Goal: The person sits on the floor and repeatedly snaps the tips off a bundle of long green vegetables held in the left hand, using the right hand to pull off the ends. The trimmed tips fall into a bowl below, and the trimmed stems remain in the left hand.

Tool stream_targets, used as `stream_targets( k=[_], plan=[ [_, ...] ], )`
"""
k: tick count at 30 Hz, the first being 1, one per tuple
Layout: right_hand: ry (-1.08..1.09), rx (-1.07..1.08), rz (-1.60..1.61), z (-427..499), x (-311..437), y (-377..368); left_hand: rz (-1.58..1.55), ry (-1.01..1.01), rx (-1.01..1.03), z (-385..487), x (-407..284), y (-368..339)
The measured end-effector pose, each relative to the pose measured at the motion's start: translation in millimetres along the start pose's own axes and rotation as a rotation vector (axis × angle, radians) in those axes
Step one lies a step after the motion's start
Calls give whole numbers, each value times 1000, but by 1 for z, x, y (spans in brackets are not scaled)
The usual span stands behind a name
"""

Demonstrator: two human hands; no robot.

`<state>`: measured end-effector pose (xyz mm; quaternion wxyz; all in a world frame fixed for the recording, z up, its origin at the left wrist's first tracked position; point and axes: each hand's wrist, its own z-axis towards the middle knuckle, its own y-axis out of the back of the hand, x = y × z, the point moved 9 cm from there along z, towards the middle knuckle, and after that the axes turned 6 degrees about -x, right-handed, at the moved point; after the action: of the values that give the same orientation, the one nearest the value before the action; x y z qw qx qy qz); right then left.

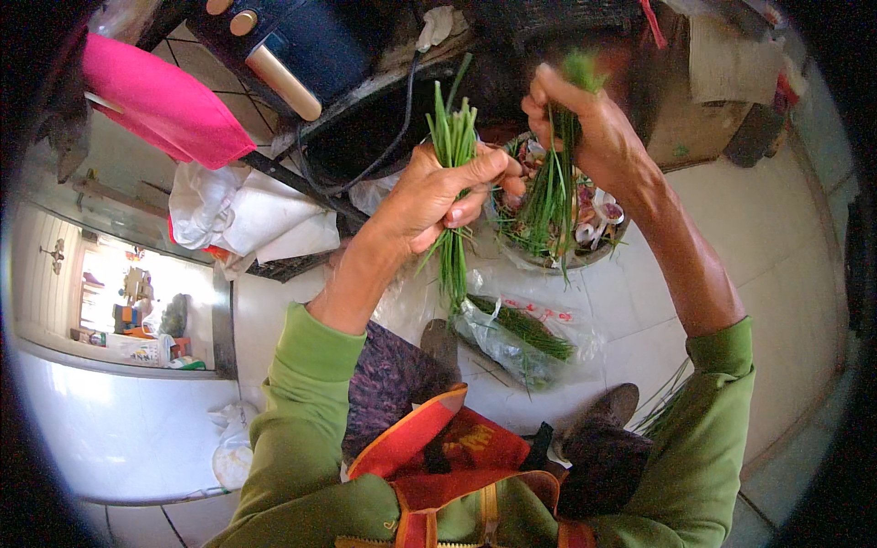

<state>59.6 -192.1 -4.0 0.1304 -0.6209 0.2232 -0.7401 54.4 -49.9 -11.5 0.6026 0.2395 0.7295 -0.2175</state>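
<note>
My left hand (445,188) grips a bundle of long green stalks (452,137) that look like garlic chives, cut ends up and leaves hanging down. To its right, my raised right hand (572,113) is closed around a second bunch of green stalks (558,198), slightly blurred. That bunch hangs in front of a round bin (582,260) full of scraps, including onion-like skins and bits of green. Below my hands, a clear plastic bag (493,335) with red printing lies on the floor, with more green stalks (541,332) in it.
Loose green stalks (663,404) lie on the tiled floor (637,301) beside my right shoe (616,404). A dark appliance (322,48) with gold trim, a pink cloth-like cover (164,103) and white plastic bags (233,205) are at upper left. Cardboard (733,61) stands at upper right.
</note>
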Motion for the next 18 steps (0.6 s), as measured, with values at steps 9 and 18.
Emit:
stream_targets(
  k=[9,18],
  plan=[
    [33,-15,-119,-7,4,-24,53,57,52,-3,6,-12],
    [96,-70,171,21,18,44,96,24,-124,1,-4,26]
  ],
)
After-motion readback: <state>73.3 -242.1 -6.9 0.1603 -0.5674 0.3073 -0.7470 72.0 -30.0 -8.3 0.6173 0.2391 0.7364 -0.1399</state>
